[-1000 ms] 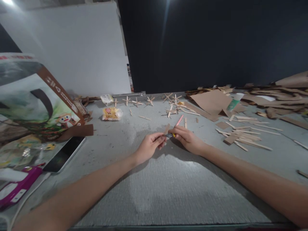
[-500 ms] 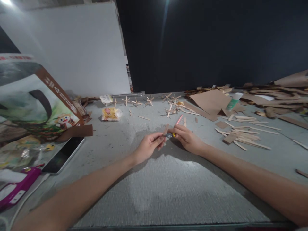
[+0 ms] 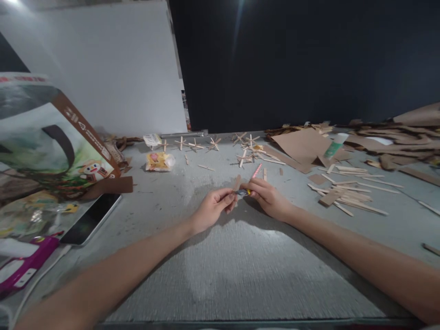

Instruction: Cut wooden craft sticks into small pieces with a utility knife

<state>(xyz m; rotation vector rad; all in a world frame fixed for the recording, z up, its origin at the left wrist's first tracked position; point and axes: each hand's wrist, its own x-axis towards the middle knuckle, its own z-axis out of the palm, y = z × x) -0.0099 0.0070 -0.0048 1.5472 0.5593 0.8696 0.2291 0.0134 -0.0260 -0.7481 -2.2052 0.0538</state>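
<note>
My left hand [image 3: 216,206] is closed in a pinch on a small brown wooden strip [image 3: 237,181], whose top end sticks up past the fingertips. My right hand [image 3: 266,197] is closed around a small grey-and-yellow tool [image 3: 244,192]; its grey end reaches to the left fingertips, and its exact kind is not clear. A pink-and-white striped rod [image 3: 257,170] rises above the right fingers, and I cannot tell whether it belongs to that tool. Just behind the right hand a short wooden stick [image 3: 265,174] lies on the grey table [image 3: 220,275].
Several crossed-stick stars [image 3: 195,145] stand along the back, near a yellow packet [image 3: 158,162]. Loose sticks [image 3: 354,197], cardboard [image 3: 299,144] and a glue stick [image 3: 334,146] lie at right. A phone [image 3: 92,220], a purple device [image 3: 30,266] and a large printed bag [image 3: 51,142] occupy the left.
Both hands keep nearly the same pose and grip. The whole view has shifted very slightly; nothing on the table has visibly moved.
</note>
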